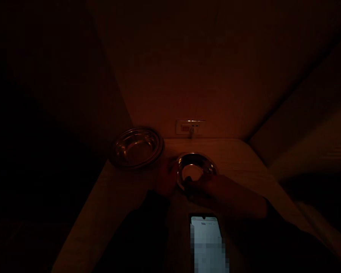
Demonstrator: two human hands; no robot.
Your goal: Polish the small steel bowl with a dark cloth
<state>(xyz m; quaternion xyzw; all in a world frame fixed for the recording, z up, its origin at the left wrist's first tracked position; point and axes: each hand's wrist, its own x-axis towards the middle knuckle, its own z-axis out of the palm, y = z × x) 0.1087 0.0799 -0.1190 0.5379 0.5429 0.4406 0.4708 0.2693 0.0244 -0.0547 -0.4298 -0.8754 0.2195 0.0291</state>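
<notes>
In dim light, a small shiny metal bowl (192, 170) sits on the wooden table in front of me. My left hand (167, 176) is at its left side with the fingers against the rim. From the right, my right hand (206, 186) reaches over the bowl's near edge, its fingers bent together. Something small and dark shows at those fingertips, too dim to name. Just below the hands, a lit phone (208, 242) lies screen up, its display partly blurred out.
A larger metal basin (138, 148), apparently stacked with another, stands at the table's back left. On the wall behind is a switch and socket plate (191, 127) with a plug in it. The wooden table (230, 151) meets the wall at the back.
</notes>
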